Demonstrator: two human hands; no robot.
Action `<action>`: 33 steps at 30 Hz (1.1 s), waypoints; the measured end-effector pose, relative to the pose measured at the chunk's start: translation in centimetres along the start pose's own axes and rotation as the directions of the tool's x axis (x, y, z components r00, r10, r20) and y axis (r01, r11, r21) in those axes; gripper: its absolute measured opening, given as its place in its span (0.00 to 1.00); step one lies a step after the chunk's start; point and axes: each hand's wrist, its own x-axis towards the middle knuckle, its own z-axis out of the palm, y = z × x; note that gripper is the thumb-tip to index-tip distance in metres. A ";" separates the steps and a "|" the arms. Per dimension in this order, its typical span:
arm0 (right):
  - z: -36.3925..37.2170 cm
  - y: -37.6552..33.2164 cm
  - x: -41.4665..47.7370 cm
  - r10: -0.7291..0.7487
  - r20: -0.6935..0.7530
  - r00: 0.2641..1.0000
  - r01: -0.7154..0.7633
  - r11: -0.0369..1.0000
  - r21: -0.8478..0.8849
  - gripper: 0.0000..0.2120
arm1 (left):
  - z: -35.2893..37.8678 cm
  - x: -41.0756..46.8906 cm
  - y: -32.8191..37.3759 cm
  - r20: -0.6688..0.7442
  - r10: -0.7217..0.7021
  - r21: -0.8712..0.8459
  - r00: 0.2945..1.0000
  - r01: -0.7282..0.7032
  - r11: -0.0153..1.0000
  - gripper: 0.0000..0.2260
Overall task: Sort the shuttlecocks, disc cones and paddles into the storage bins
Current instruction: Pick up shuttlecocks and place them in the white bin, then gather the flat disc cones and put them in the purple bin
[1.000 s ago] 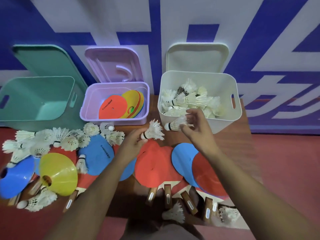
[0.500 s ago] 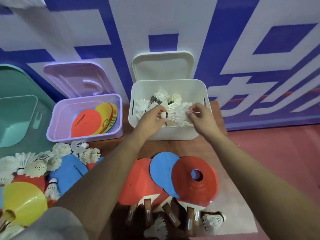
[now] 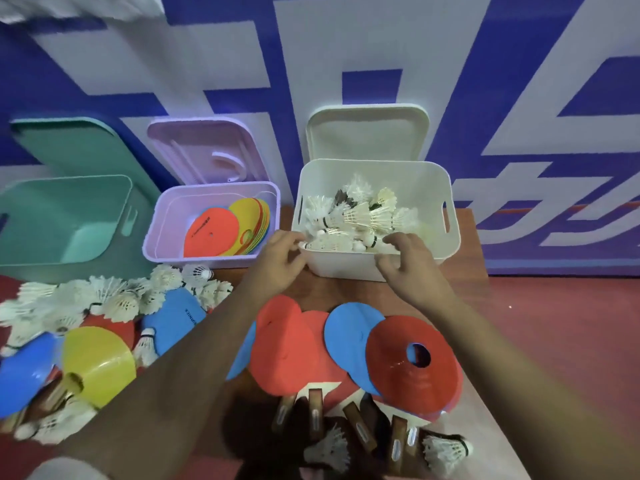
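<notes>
The white bin (image 3: 446, 181) holds a heap of white shuttlecocks (image 3: 363, 216). My left hand (image 3: 280, 261) and my right hand (image 3: 405, 261) hover at its near rim, fingers apart and empty. The purple bin (image 3: 162, 216) holds stacked disc cones (image 3: 214, 233), orange on top. The teal bin (image 3: 59, 216) is empty. More shuttlecocks (image 3: 114, 299) lie in a pile at the left of the table. Loose disc cones lie in front: a red one (image 3: 412, 368), a blue one (image 3: 349, 334), a yellow one (image 3: 98, 362). Paddle handles (image 3: 356, 427) stick out beneath them.
Each bin's lid leans against the blue and white wall behind it: teal (image 3: 69, 147), purple (image 3: 204, 154), white (image 3: 367, 133). Two stray shuttlecocks (image 3: 446, 452) lie near the table's front edge. Red floor (image 3: 554, 341) runs to the right.
Both hands carried shuttlecocks to the white bin, let them go inside, and have drawn back to its near rim with fingers spread.
</notes>
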 end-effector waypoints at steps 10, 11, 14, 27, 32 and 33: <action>11.7 -11.8 -2.2 -0.193 0.190 0.963 0.188 0.981 0.044 0.16 | -11.4 -12.9 -12.7 -0.102 -0.432 0.109 0.896 0.442 0.890 0.12; 13.3 -12.6 -2.4 -0.187 0.208 0.960 0.182 0.982 0.042 0.16 | -12.0 -14.0 -14.0 -0.090 -0.467 0.114 0.880 0.475 0.873 0.12; 18.0 -14.6 -3.3 -0.150 0.281 0.948 0.145 0.989 0.037 0.14 | -12.7 -16.7 -17.5 -0.017 -0.513 0.144 0.858 0.509 0.848 0.13; 35.1 -20.6 -4.9 0.550 0.400 0.733 -0.638 0.760 0.124 0.20 | -11.2 -16.6 -27.5 0.386 -0.317 0.375 0.866 0.167 0.912 0.22; 37.1 -20.7 -4.2 0.662 0.312 0.681 -0.730 0.589 0.346 0.07 | -10.7 -16.5 -29.0 0.415 -0.234 0.426 0.879 0.039 0.904 0.21; 37.3 -20.7 -4.1 0.650 0.318 0.691 -0.722 0.594 0.355 0.07 | -10.8 -16.5 -29.1 0.416 -0.219 0.408 0.883 0.034 0.912 0.20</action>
